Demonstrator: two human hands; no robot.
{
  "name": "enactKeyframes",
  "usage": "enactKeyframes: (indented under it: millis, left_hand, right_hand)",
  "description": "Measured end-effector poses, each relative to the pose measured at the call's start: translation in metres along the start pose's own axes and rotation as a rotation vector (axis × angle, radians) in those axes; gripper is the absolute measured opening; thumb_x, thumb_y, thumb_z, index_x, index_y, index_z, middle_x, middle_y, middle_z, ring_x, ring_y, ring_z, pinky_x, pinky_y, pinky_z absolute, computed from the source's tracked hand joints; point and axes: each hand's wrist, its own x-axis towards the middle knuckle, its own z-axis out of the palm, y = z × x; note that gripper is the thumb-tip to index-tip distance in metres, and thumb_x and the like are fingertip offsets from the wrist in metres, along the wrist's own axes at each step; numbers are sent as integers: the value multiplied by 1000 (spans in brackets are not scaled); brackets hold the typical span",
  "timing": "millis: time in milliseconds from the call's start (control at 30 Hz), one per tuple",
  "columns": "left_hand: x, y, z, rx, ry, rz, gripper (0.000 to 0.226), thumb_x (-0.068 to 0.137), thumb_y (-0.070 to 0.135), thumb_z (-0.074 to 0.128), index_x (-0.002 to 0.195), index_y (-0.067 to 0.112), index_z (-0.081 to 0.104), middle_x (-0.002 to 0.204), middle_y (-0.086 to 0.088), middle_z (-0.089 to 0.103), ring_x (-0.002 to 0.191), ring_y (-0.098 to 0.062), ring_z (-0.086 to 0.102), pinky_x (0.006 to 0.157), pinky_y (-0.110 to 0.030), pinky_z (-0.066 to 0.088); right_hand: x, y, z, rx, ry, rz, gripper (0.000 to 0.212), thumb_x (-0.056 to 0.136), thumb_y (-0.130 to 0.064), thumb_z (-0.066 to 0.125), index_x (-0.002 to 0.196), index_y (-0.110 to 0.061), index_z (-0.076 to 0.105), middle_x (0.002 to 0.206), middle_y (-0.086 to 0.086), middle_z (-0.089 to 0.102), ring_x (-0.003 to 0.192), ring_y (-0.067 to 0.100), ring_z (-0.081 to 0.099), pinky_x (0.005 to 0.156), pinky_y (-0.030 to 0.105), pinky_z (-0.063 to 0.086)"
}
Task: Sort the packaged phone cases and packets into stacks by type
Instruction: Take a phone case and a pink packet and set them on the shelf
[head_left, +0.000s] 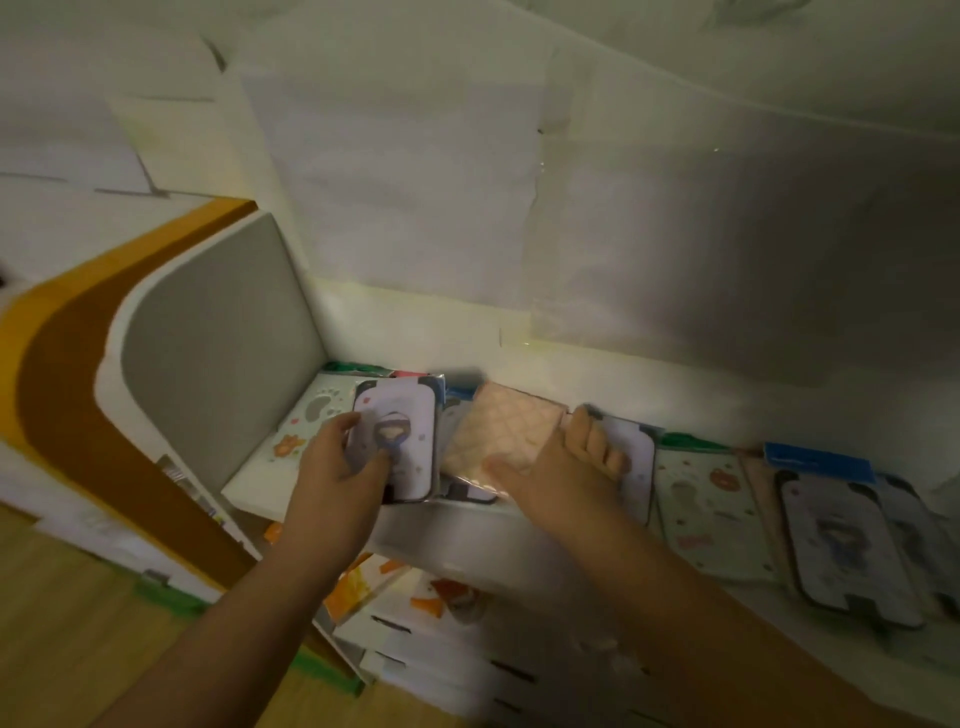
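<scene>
Left hand (343, 457): grip clamped on lilac girl-print case (397, 441), at shelf (457, 512) left end. Right hand (566, 467): grip pinching peach quilted packet (506, 431) beside it. Green and lilac cases (711, 514) rightward.

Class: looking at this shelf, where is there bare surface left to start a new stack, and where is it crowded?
Bare shelf shows only as a strip along the back wall, behind the peach quilted packet. The front row is crowded edge to edge, from the paw-print packet rightward to the blue-header packet.
</scene>
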Motion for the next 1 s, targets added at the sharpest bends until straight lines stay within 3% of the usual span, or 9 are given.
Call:
enactKeyframes:
  millis: [100,167,233,333,433,600,700,800,1000]
  left_hand:
    - [-4,7,-7,-109,-10,-13,47,90,36,64,132,33,42,121,1,61,104,-19,65,85,-41,57]
    - [-6,14,-10,-184,-12,-43,47,92,26,63,134,30,41,116,0,64,98,-18,68,78,-34,57]
    - [-7,19,-13,-266,-21,-95,57,93,18,62,142,26,35,117,-2,66,97,-21,69,82,-40,57]
    - [-9,20,-18,-318,-41,-146,42,95,17,59,135,20,47,115,-5,69,98,-24,69,89,-47,55]
    - [-15,22,-23,-329,-21,-188,20,98,19,53,117,19,60,107,-6,72,95,-23,70,88,-45,55]
    - [-31,30,-34,-469,3,-190,19,98,18,52,116,17,58,104,-7,71,94,-25,69,75,-35,56]
    - [-40,30,-45,-518,42,-146,18,96,21,52,112,24,59,95,-4,74,90,-26,71,76,-40,57]
    - [-49,27,-58,-556,115,-110,18,97,22,52,111,28,60,95,-1,74,92,-27,71,79,-46,58]
    - [-68,17,-98,-610,213,-56,22,96,23,53,117,24,58,99,-1,75,86,-24,74,64,-39,59]
  right_hand:
    - [3,-9,-3,107,-4,16,107,69,-78,60,145,-10,31,145,14,32,134,33,33,108,46,32]
    - [7,-15,-6,111,-22,82,113,57,-84,56,141,-12,36,134,9,41,121,29,44,98,40,42]
    - [10,-16,-9,303,-38,112,104,58,-76,62,137,-12,36,125,6,52,106,26,55,83,38,52]
    - [8,-14,-18,554,-25,72,58,86,-41,67,126,-14,36,113,4,58,86,22,57,62,31,42]
    - [1,-10,-29,781,18,4,30,93,-30,63,114,-21,43,111,5,63,79,14,59,58,31,47]
    - [-26,-6,-44,1123,-25,-5,20,101,-29,52,120,-29,45,108,-5,61,85,17,64,47,26,50]
    - [-41,-14,-48,1247,-56,14,17,103,-31,47,119,-30,51,108,0,65,84,22,65,44,29,48]
    - [-56,-29,-52,1308,-107,-42,20,103,-31,47,121,-32,54,110,3,65,81,24,63,42,26,44]
    - [-90,-72,-57,1335,-133,-197,16,102,-23,49,113,-32,58,98,2,68,58,11,58,39,28,40]
